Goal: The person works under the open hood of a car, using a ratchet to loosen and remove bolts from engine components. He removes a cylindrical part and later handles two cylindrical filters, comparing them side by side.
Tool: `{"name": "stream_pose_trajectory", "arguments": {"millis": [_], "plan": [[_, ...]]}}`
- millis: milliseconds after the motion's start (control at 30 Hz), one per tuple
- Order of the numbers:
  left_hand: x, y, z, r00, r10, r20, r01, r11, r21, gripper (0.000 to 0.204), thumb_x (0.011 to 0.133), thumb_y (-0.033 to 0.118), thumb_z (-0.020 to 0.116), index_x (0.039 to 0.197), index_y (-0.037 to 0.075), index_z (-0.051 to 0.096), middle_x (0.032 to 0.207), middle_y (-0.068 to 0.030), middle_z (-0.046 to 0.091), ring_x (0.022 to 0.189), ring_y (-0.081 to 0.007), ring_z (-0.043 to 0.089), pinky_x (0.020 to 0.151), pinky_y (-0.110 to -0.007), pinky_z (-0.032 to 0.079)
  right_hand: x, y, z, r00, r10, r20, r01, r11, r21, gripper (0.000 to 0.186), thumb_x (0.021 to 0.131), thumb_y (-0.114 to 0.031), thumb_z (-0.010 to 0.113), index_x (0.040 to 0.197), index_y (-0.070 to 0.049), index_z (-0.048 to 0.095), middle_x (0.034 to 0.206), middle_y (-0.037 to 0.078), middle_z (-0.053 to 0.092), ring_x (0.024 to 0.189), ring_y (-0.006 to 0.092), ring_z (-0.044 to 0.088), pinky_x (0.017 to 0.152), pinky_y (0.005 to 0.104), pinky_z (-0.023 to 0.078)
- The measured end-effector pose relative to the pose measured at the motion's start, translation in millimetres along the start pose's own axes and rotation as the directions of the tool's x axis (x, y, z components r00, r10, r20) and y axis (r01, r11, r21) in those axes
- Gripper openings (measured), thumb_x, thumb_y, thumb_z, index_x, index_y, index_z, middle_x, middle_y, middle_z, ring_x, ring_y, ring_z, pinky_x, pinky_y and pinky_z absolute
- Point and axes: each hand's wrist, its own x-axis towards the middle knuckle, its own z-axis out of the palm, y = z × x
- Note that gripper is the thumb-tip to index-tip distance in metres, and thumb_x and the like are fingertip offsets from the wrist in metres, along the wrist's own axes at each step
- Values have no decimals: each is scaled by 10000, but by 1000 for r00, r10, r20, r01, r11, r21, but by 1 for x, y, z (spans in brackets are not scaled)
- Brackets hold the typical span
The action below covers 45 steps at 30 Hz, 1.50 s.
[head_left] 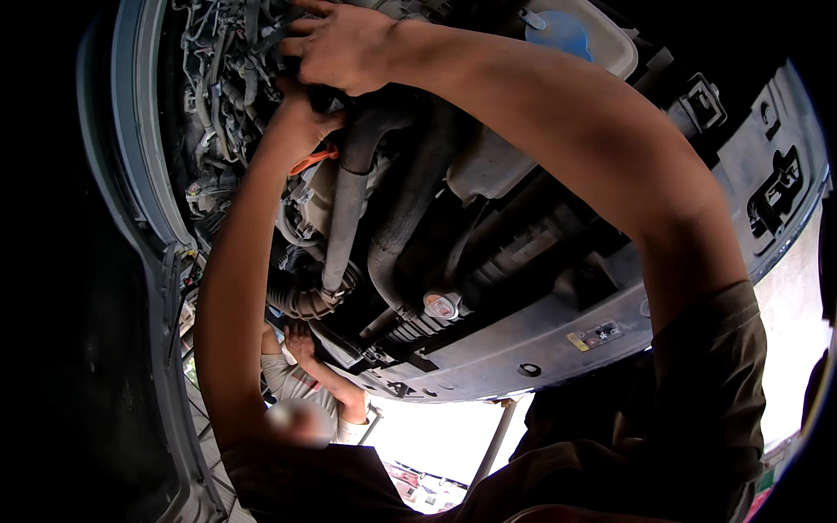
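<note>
Our right hand (342,48) is spread beside the dark wiring (212,106), and we judge that our left hand (301,125) (its grip we cannot tell) could, if it slips, knock the orange handle (314,160) just beside it.

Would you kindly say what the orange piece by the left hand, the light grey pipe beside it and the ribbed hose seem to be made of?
Orange piece: probably smooth plastic, judging by its even, bright colour; perhaps coated metal.
Light grey pipe: matte, maybe plastic or dusty metal; its straight run looks rigid.
Ribbed hose: likely dull rubber or flexible plastic, from its curved, pleated wall.
</note>
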Motion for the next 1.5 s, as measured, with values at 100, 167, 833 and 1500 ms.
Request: {"name": "stream_pose_trajectory", "arguments": {"millis": [100,167,833,1500], "plan": [[-2,0,-1,999,-15,-48,20,995,103,893,846,307,811,1338,-158,229,1199,-329,635,1098,-406,689,903,-441,551,3,1,1,1000,-3,-9,3,1000,2,349,767,-217,772,1113,-167,780,1422,49,577,1401,258,443,1311,521,134],[-4,-1,-1,998,29,-62,-19,988,153,909,879,371,768,1343,-171,206,1110,-322,652,1033,-416,693,879,-431,548,4,3,1,1000,-4,-15,4,1000,6,355,769,-218,773,1121,-170,778,1428,46,573,1407,256,438,1312,521,133],[-14,34,-11,996,-52,-71,75,927,368,687,786,299,821,1296,-2,473,948,-218,708,875,-417,690,799,-474,545,5,3,8,998,0,-59,3,999,40,414,783,-230,788,1195,-196,760,1489,17,538,1463,234,391,1323,513,120],[-20,44,-6,988,-21,-154,67,952,298,465,756,313,844,983,-29,625,878,-199,707,802,-402,674,730,-444,535,14,12,28,995,-10,-96,14,999,46,474,796,-242,802,1265,-222,742,1546,-12,505,1516,213,346,1333,506,108]]}}
